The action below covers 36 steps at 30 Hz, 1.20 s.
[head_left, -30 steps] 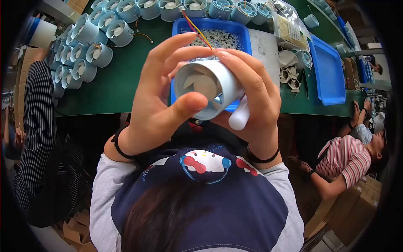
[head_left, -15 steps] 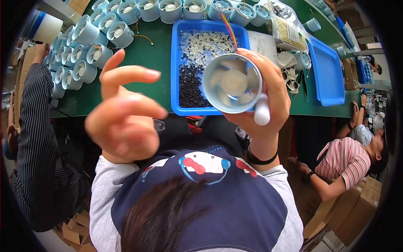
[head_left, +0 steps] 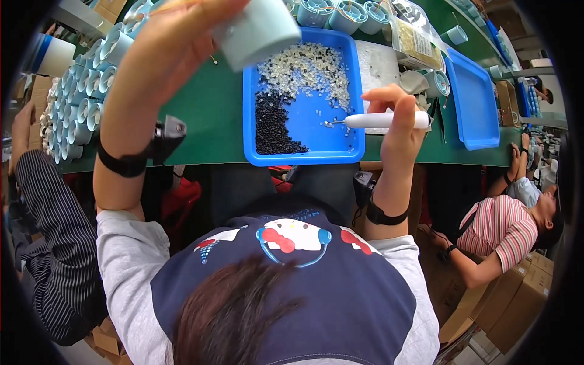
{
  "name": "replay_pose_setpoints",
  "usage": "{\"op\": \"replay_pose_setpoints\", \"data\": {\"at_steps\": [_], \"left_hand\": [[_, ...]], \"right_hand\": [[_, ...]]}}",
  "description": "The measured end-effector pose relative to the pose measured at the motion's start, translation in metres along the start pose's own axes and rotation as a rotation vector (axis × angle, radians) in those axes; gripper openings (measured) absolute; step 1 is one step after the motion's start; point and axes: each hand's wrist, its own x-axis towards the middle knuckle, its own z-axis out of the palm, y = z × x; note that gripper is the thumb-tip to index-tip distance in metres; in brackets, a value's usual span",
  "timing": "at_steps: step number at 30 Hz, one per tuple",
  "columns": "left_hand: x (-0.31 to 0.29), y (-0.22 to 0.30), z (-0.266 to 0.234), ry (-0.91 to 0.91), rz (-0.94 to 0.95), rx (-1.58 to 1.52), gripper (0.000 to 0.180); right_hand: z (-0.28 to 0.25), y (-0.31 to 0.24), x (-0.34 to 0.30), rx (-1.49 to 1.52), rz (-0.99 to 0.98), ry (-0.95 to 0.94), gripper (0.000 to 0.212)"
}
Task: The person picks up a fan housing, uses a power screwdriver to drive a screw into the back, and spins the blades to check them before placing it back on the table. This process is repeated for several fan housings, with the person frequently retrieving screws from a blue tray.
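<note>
So the person is wearing a navy top with grey sleeves (head_left: 131, 243), and a blue tray (head_left: 304, 160) is sitting right up at the near edge of the green table (head_left: 201, 137). By the tray's right edge, the right hand (head_left: 401, 137) is pinching a white-handled tool (head_left: 383, 120) between thumb and fingers, pretty much closed on it. Its thin metal tip is pointing left over the tray floor, with a few clear bits lying beside it; can't tell if it's touching any. Black pieces (head_left: 272, 121) are filling the tray's near left corner, and clear pieces (head_left: 304, 70) are spreading along the far side.

Up over the tray's far left corner, the left hand (head_left: 182, 42) is gripping a pale blue housing (head_left: 258, 33), fingers curling around it, though I can't tell how far they're wrapping. It's looking smooth, matte and round-walled, tilting and a bit motion-blurred, its plain outer wall facing the camera and its top getting cut off. The inside isn't showing.

Farther back, similar housings (head_left: 347, 15) are lining the table's far edge, a clear bag (head_left: 417, 45) is lying just right of them, and a second blue tray (head_left: 474, 103) is resting toward the table's right end.
</note>
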Motion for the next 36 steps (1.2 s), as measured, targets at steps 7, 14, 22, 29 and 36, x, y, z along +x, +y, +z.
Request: {"op": "replay_pose_setpoints", "data": {"at_steps": [7, 14, 22, 29, 36], "left_hand": [[0.105, 0.031, -0.023, 0.379, 0.122, 0.979, 0.066], [0.193, -0.033, -0.101, 0.203, 0.131, 1.511, 0.066], [0.201, -0.042, -0.118, 0.139, -0.088, 1.477, 0.059], [0.154, -0.019, -0.108, 0.076, -0.039, 1.456, 0.055], [0.023, 0.003, -0.096, 0.142, 0.239, 1.650, 0.046]], "right_hand": [[0.025, 0.028, 0.009, -0.226, 0.128, 0.094, 0.014], [0.026, 0.036, 0.009, -0.348, 0.060, 0.120, 0.014], [0.031, 0.034, 0.010, -0.350, -0.002, 0.080, 0.012], [0.030, 0.032, 0.009, -0.328, 0.040, 0.066, 0.014], [0.036, 0.029, 0.006, -0.401, 0.042, 0.024, 0.018]]}}
